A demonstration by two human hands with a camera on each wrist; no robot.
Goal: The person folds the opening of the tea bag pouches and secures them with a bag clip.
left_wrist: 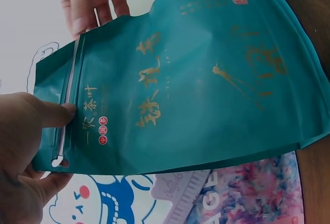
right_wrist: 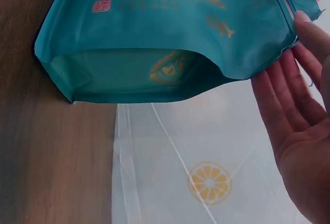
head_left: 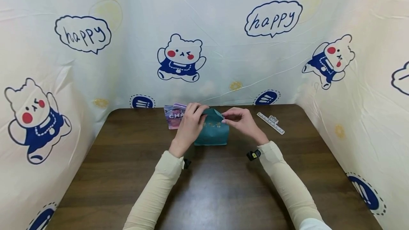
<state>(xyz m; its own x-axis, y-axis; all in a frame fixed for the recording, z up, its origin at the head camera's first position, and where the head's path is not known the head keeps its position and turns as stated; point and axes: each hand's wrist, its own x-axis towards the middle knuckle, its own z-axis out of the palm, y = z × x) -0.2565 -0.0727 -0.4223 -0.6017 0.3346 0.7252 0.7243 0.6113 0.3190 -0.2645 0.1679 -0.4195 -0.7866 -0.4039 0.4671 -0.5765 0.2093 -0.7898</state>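
Observation:
A teal tea bag [head_left: 212,133] with gold lettering stands upright on the table, a pale strip running across it near the top edge. My left hand [head_left: 190,123] grips the bag's upper left corner, and in the left wrist view its thumb lies over the strip. At the upper right corner, my right hand [head_left: 243,121] pinches the edge between thumb and fingers. The side of the bag [right_wrist: 129,74] is folded inward in the right wrist view. Its mouth looks flat between the hands; whether it is sealed cannot be told.
Behind my left hand stands a pink and purple pouch [head_left: 172,118], with a lilac ruler-like strip [left_wrist: 188,195] at its top. A white ruler-like strip with a bear-shaped piece [head_left: 270,122] lies right of the bag. Printed curtains [head_left: 223,63] border the brown table [head_left: 134,159].

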